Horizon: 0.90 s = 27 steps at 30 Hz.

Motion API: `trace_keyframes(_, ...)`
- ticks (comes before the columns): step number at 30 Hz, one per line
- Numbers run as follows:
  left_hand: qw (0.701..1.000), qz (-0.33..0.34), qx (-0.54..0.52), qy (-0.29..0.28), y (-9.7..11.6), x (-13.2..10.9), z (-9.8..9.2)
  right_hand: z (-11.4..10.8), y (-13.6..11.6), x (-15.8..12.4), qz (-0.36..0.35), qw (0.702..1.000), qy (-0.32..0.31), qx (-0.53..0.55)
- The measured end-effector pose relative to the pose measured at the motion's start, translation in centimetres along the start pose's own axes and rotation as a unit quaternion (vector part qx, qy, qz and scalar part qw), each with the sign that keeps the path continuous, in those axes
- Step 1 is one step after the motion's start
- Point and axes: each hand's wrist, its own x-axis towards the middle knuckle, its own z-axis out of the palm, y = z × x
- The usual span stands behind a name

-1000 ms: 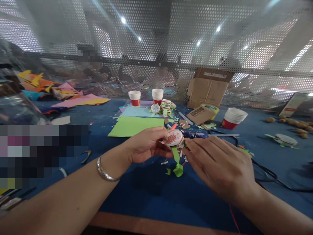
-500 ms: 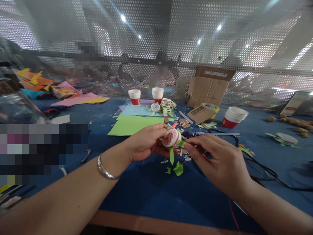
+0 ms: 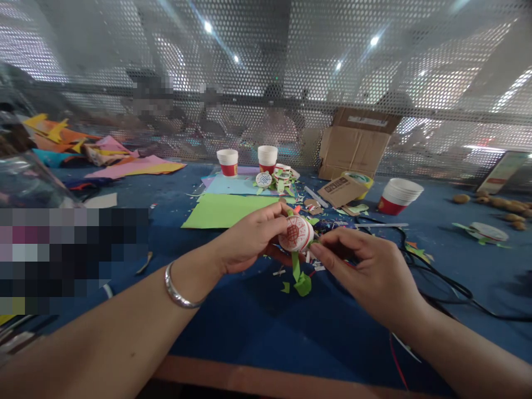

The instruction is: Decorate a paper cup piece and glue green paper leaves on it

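A small paper turtle [image 3: 296,233] has a round white cup-bottom shell with red drawn lines, a red rim and green paper limbs. My left hand [image 3: 253,235], with a silver bracelet on its wrist, is closed around the shell's left side. From the right, my right hand [image 3: 361,257] has thumb and forefinger pinched on a bit of green paper at the shell's edge, mostly hidden by the fingertips. One green paper strip [image 3: 295,266] hangs down from the shell. Below it, a crumpled green paper scrap [image 3: 303,284] lies on the blue table [image 3: 257,327].
Green paper sheets [image 3: 220,210] lie beyond my left hand. Stacked paper cups [image 3: 228,162] and finished paper turtles [image 3: 282,177] stand behind. To the right are a cardboard box [image 3: 349,147], another cup stack [image 3: 399,197], black cables [image 3: 449,285] and another turtle [image 3: 486,233].
The turtle has shifted slightly right and its drawn top faces me more. My right fingertips have closed in against the shell's edge, covering more of the green paper there.
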Motion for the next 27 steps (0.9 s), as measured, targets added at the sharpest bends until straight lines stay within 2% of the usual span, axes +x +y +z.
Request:
trace_keyframes(8,1.000,0.011,0.020,-0.010,-0.25,-0.13,-0.37,-0.01,0.01,-0.07,-0.001,1.000,-0.024,0.008)
trace_keyframes(12,0.999,0.017,0.026,0.020,-0.40,-0.07,-0.42,-0.27,0.01,0.08,0.007,0.999,-0.034,0.016)
trace_keyframes(15,0.999,0.010,0.023,0.037,-0.33,0.11,-0.38,-0.65,0.00,0.21,0.014,0.999,-0.018,0.033)
trace_keyframes(20,0.998,0.044,0.034,0.027,-0.15,0.14,-0.32,-0.97,-0.08,0.56,0.038,0.997,-0.022,0.059)
trace_keyframes(27,0.989,0.084,0.120,0.010,0.06,-0.24,-0.07,-0.75,-0.08,0.86,0.064,0.990,-0.056,0.110)
